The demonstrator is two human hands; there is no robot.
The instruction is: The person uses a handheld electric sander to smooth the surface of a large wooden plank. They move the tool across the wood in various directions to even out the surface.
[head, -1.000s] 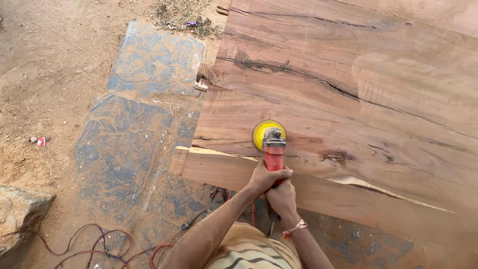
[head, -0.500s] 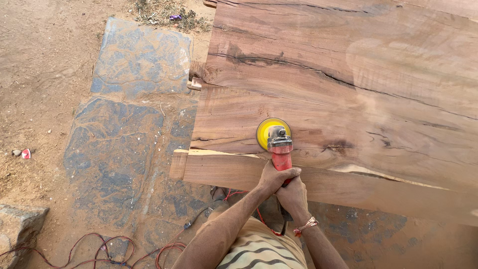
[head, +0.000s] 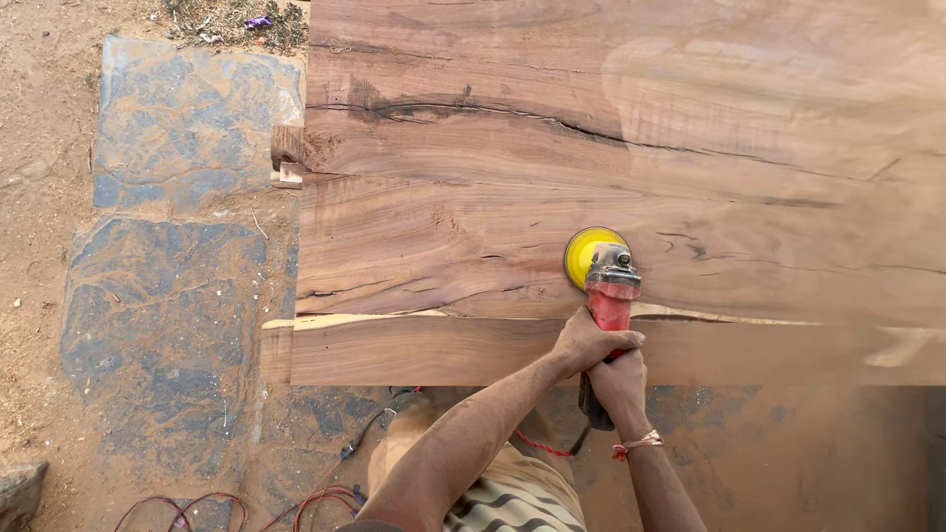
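A red angle grinder [head: 610, 288] with a yellow sanding disc [head: 585, 252] rests on a large wooden slab [head: 641, 158]. The disc touches the wood just above a long crack near the slab's near edge. My left hand [head: 589, 342] is wrapped around the grinder's red body. My right hand [head: 619, 384] grips the rear of its handle, just behind the left; a beaded band circles that wrist. Both forearms reach up from the bottom of the view.
Dark stone paving [head: 163, 325] lies left of the slab, with dusty ground beyond. Red cable [head: 315, 502] trails across the floor at the bottom left. A small wooden block [head: 287, 175] sits at the slab's left edge. Dry debris [head: 232, 20] lies at the top left.
The grinder and both hands have shifted to the right along the slab's near edge, and the view has followed. The grip on the tool is unchanged.
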